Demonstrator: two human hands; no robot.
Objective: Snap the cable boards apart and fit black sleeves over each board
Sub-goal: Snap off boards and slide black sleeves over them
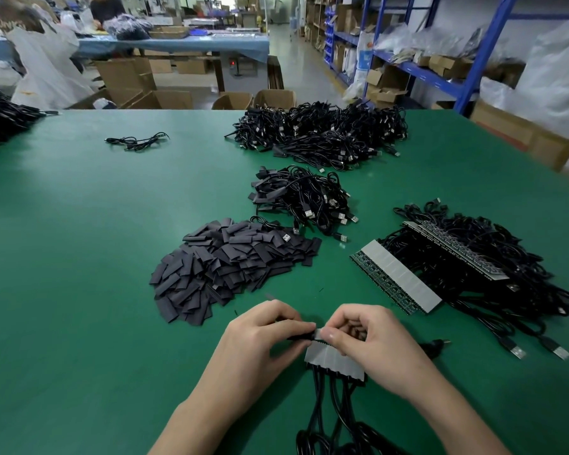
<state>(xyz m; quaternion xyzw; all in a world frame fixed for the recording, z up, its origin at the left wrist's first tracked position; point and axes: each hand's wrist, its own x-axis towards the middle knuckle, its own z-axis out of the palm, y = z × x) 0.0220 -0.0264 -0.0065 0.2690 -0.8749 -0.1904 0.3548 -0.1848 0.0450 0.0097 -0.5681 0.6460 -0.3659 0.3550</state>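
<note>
Hands (260, 339) — two — gripping one board strip (334, 357)

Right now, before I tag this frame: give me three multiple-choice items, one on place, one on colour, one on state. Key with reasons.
1. The sleeve pile lies: A beyond the left hand; B under the table; C on a shelf.
2. The mat is: A grey; B green; C red.
3. The near strip is: A lying untouched; B boxed up; C gripped by both hands.
Key: 1 A, the pile sits on the mat just past that hand's knuckles. 2 B, the surface is green all over. 3 C, fingers of the left and right hand curl on its top edge.
</note>
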